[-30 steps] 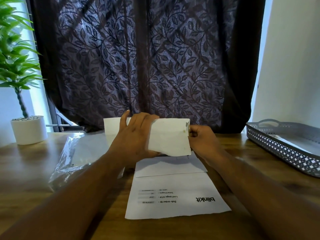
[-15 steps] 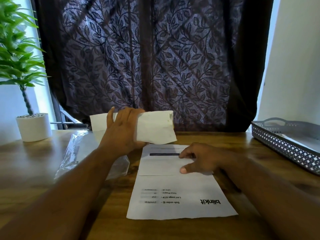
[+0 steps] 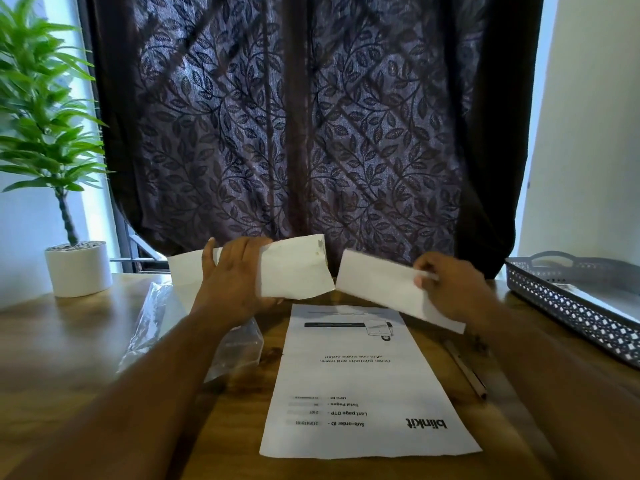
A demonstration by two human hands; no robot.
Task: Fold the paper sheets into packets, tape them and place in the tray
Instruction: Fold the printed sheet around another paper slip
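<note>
The left hand (image 3: 239,275) wraps round a white packet (image 3: 294,268); the right hand (image 3: 450,292) pinches one end of a folded sheet (image 3: 381,289), both raised off the counter (image 3: 69,341). Held so, that fold, seemingly untaped, may spring open or slip. A printed sheet (image 3: 363,375) lies below the hands, the tray (image 3: 554,292) beyond the right.

My left hand (image 3: 239,278) and my right hand (image 3: 450,289) are bare. My left forearm (image 3: 138,393) and right forearm (image 3: 554,375) are uncovered too, from the wrists to the bottom edge of the view, where they look broad and blurred. A pale nail shows on my left thumb (image 3: 209,249) and another on my right thumb (image 3: 423,280). Whether sleeves sit higher up I cannot tell.
</note>
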